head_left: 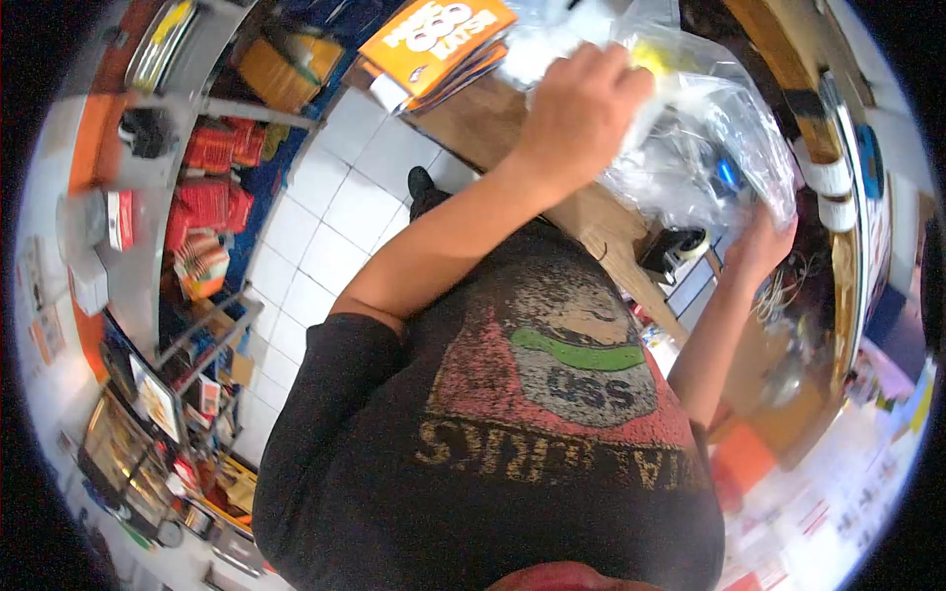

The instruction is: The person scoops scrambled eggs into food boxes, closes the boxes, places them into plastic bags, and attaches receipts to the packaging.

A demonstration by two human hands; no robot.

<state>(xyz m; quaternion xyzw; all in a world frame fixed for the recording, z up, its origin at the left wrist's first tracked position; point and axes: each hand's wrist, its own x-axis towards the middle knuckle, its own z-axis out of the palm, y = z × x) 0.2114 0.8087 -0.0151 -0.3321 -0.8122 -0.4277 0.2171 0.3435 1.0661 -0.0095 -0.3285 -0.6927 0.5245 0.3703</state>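
A large clear plastic bag lies over the far side of the wooden table, with a small blue item showing through it. My left hand is at the bag's left side, its fingers curled round something whitish beside a yellow patch; motion blur hides what it is. At the bag's near right edge, my right hand grips the plastic. Left of my left hand is a stack of orange printed packs. Just below the bag sits a tape roll in a black dispenser.
The wooden table runs diagonally in front of me. Shelves with red packs stand at the left above a white tiled floor. Cables hang near my right hand. Papers lie at the lower right.
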